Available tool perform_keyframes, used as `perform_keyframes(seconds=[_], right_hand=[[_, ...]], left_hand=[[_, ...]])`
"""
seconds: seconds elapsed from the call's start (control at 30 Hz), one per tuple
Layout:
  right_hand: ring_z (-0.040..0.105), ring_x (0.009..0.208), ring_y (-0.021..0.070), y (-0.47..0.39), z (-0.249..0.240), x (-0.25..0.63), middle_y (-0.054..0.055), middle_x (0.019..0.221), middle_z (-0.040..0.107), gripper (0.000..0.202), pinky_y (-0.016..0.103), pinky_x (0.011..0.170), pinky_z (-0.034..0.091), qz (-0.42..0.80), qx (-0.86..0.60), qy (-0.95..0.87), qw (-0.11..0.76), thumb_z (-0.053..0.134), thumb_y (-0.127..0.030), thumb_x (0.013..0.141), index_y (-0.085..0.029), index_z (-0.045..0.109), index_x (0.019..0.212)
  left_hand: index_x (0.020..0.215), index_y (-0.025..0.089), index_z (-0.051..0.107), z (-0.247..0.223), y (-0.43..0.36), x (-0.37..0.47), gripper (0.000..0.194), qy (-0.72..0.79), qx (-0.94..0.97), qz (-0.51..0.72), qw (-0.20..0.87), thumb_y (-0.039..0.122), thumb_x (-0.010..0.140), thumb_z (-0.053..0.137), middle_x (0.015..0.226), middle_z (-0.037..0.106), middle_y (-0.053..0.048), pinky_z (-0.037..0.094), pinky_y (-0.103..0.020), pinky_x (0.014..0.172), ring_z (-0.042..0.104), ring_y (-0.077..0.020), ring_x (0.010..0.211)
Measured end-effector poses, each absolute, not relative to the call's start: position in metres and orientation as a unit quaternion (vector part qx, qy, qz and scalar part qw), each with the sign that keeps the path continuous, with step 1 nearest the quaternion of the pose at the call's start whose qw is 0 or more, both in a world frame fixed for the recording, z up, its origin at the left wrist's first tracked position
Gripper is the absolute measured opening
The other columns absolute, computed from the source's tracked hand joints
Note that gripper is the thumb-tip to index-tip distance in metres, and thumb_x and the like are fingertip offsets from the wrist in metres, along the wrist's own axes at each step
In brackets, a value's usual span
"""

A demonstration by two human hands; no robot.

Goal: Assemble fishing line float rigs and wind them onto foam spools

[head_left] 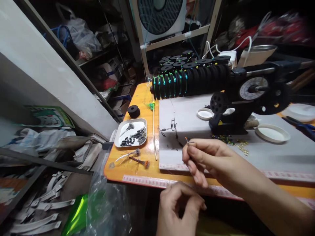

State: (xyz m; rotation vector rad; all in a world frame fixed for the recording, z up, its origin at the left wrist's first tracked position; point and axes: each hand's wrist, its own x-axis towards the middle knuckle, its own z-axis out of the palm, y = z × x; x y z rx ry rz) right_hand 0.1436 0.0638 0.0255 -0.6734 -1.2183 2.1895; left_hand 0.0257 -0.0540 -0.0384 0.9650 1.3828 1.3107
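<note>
Held a thin, orange-tipped piece (186, 140) pinched between the thumb and forefinger of the right hand (209, 155), above the pale board (187, 113) near the front edge of the table (116, 170), to the right of its front-left corner. Curled the fingers of the left hand (178, 209) loosely just off that edge, thumb and forefinger close together, with no telling whether around anything. Seemed very light, slender and fairly stiff, likely easy to bend or drop, so best gripped gently by the shank, away from the orange tip.
</note>
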Motion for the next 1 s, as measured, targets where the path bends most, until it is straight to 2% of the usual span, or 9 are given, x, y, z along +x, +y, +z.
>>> perform_keyframes(seconds=[0.17,0.23,0.3,0.4,0.47,0.63,0.77,0.87,1.0], right_hand=[[0.048,0.041,0.0033,0.065,0.014,0.141,-0.003,0.061,0.059,0.042,0.015,0.04,0.036,0.791,-0.293,-0.469,0.263,0.075,-0.054,0.082,-0.015,0.061,0.076],[0.044,0.042,0.0038,0.068,0.014,0.142,-0.002,0.064,0.059,0.042,0.016,0.04,0.032,0.74,-0.315,-0.528,0.272,0.07,-0.057,0.084,-0.016,0.065,0.081],[0.052,0.053,0.0083,0.071,0.016,0.143,0.0,0.068,0.062,0.042,0.019,0.048,0.04,0.653,-0.333,-0.615,0.29,0.066,-0.057,0.088,-0.016,0.069,0.084],[0.065,0.083,0.0194,0.075,0.018,0.145,0.005,0.081,0.071,0.043,0.028,0.074,0.049,0.516,-0.351,-0.723,0.295,0.056,-0.055,0.094,-0.018,0.071,0.08],[0.067,0.089,0.0222,0.076,0.017,0.145,0.005,0.086,0.074,0.044,0.03,0.077,0.049,0.466,-0.36,-0.755,0.287,0.05,-0.054,0.098,-0.019,0.071,0.081],[0.071,0.08,0.0183,0.079,0.01,0.146,0.002,0.087,0.077,0.031,0.028,0.071,0.052,0.366,-0.368,-0.803,0.293,0.049,-0.041,0.1,-0.022,0.072,0.093],[0.073,0.089,0.0193,0.084,-0.005,0.148,0.003,0.103,0.078,0.024,0.031,0.079,0.056,0.193,-0.375,-0.851,0.313,0.049,-0.029,0.1,-0.022,0.071,0.105],[0.072,0.097,0.0261,0.087,-0.018,0.147,0.009,0.112,0.076,0.028,0.042,0.084,0.057,0.126,-0.387,-0.858,0.313,0.047,-0.026,0.1,-0.017,0.068,0.116],[0.07,0.096,0.0322,0.086,-0.024,0.147,0.014,0.11,0.074,0.03,0.05,0.079,0.058,0.092,-0.395,-0.864,0.298,0.046,-0.025,0.1,-0.013,0.067,0.118]], left_hand=[[0.064,0.016,0.07,-0.038,-0.055,0.013,0.022,0.564,0.413,0.457,0.55,0.023,0.085,0.069,0.058,0.065,-0.003,0.03,-0.021,0.04,0.045,-0.0084,0.038],[0.073,0.017,0.076,-0.024,-0.043,0.002,0.02,0.573,0.445,0.483,0.49,0.027,0.088,0.067,0.058,0.064,-0.003,0.028,-0.021,0.039,0.042,-0.0081,0.038],[0.099,0.019,0.079,-0.006,-0.022,-0.012,0.02,0.583,0.467,0.543,0.385,0.03,0.091,0.065,0.058,0.061,-0.002,0.029,-0.02,0.041,0.04,-0.0089,0.041],[0.12,0.021,0.071,0.018,0.024,-0.033,0.029,0.589,0.457,0.616,0.255,0.028,0.093,0.063,0.066,0.054,0.002,0.033,-0.019,0.043,0.041,-0.0078,0.045],[0.126,0.024,0.066,0.028,0.058,-0.044,0.034,0.592,0.486,0.611,0.199,0.024,0.093,0.062,0.075,0.055,0.003,0.032,-0.019,0.043,0.039,-0.0066,0.044],[0.077,0.018,0.072,0.026,0.099,-0.051,0.007,0.548,0.592,0.58,0.112,0.014,0.082,0.07,0.076,0.056,-0.002,0.044,-0.029,0.069,0.054,-0.0158,0.069],[0.084,0.02,0.065,0.017,0.074,-0.037,0.014,0.484,0.569,0.659,0.082,0.024,0.095,0.058,0.09,0.059,-0.005,0.046,-0.035,0.089,0.058,-0.0206,0.095],[0.095,0.024,0.056,0.015,0.043,-0.019,0.02,0.411,0.545,0.712,0.167,0.03,0.105,0.04,0.081,0.061,-0.001,0.051,-0.033,0.084,0.063,-0.0162,0.084],[0.107,0.023,0.059,0.013,0.008,0.001,0.022,0.328,0.403,0.719,0.462,0.037,0.105,0.043,0.068,0.057,0.003,0.044,-0.018,0.056,0.054,-0.0073,0.054]])
